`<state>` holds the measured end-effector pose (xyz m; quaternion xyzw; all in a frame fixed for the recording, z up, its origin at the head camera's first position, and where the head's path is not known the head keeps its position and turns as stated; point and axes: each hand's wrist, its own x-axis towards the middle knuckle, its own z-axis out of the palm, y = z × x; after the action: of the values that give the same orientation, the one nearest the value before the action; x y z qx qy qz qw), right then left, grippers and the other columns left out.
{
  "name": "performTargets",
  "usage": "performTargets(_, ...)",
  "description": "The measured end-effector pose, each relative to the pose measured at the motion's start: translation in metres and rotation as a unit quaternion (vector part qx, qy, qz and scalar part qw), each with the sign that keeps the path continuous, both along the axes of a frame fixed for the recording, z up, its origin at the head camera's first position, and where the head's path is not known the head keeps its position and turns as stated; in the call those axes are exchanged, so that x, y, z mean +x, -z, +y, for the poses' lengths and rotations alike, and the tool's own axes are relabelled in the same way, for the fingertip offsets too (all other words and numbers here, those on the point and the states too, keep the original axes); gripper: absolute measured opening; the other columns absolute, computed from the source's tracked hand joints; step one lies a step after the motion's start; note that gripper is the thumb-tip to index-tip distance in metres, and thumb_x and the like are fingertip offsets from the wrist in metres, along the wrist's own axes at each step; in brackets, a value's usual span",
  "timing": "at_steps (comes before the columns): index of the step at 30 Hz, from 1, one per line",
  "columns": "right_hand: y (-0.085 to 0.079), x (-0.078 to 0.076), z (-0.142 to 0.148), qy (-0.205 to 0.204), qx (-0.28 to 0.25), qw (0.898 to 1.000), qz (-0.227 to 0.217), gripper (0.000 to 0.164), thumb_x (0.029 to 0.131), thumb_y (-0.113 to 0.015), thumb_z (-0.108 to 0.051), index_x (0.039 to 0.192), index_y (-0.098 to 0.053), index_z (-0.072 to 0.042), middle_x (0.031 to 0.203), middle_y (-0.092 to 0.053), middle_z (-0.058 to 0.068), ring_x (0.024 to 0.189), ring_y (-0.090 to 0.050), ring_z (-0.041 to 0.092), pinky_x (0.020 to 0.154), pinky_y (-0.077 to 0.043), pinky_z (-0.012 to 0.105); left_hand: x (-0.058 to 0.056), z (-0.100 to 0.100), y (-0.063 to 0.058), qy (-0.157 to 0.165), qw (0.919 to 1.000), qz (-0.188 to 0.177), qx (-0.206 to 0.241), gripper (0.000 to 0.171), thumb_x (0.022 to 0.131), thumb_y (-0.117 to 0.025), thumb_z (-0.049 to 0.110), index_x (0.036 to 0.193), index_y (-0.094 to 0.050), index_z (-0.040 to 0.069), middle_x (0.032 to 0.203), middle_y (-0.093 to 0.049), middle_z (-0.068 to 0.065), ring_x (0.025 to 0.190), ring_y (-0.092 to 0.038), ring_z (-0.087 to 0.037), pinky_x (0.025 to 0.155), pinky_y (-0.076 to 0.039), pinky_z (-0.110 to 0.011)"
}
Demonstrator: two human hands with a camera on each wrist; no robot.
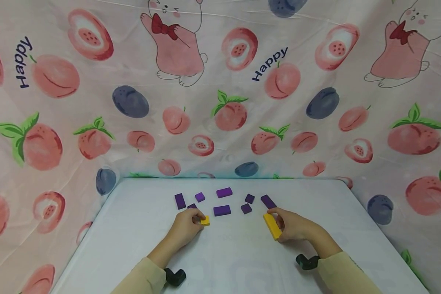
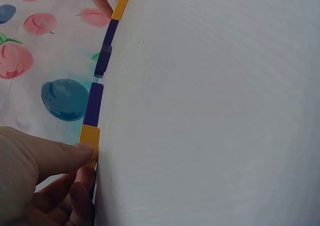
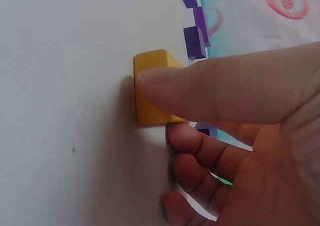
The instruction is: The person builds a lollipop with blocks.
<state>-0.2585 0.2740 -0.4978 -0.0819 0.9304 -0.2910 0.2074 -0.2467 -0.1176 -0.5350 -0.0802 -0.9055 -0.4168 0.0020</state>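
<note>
My left hand (image 1: 185,226) pinches a small yellow block (image 1: 205,221) between thumb and fingers, left of the table's middle. In the left wrist view the thumb lies against that yellow block (image 2: 90,136). To the right, my right hand (image 1: 295,226) grips a longer yellow block (image 1: 272,227) by its ends, slanted on the white table. The right wrist view has the thumb over the end of this yellow block (image 3: 150,106). One purple block (image 1: 192,206) is partly hidden behind the left hand; another purple block (image 1: 268,201) lies just beyond the right fingers.
Several purple blocks lie scattered beyond the hands, among them a long purple block (image 1: 222,210) and a small purple cube (image 1: 246,208). The white table (image 1: 228,261) ends at a fruit-printed cloth (image 1: 206,102). Dark devices sit at both wrists.
</note>
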Motion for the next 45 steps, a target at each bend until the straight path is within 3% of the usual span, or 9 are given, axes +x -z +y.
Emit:
performTargets(15,0.002,0.005,-0.001,-0.013,0.006,1.0,0.024,0.093,0.072,-0.098,-0.01,0.152,-0.052,-0.017,0.098,-0.057,0.004,0.09,-0.054,0.019,0.085,-0.055,0.033,0.003,0.001,-0.004,-0.011,0.9995,-0.017,0.026,0.024,0.089,-0.084,0.003,0.106,-0.076,0.017,0.104,-0.072,0.002,0.085,-0.058,-0.014,0.073,-0.052,-0.022)
performTargets(35,0.001,0.017,-0.014,-0.011,-0.004,1.0,0.025,0.092,0.071,-0.099,-0.013,0.151,-0.053,-0.016,0.096,-0.057,0.004,0.088,-0.055,0.019,0.082,-0.054,0.032,0.005,0.002,-0.008,0.009,0.9994,-0.023,0.026,0.027,0.089,-0.083,0.002,0.113,-0.077,0.013,0.108,-0.072,-0.002,0.086,-0.06,-0.014,0.076,-0.054,-0.024)
performTargets(45,-0.002,0.025,-0.027,-0.014,-0.015,1.0,0.019,0.092,0.071,-0.1,-0.014,0.15,-0.053,-0.016,0.097,-0.058,0.004,0.089,-0.056,0.019,0.082,-0.053,0.033,0.007,0.004,-0.01,0.016,0.9993,-0.016,0.029,0.028,0.088,-0.083,0.001,0.113,-0.077,0.012,0.098,-0.069,-0.001,0.084,-0.06,-0.015,0.075,-0.053,-0.027)
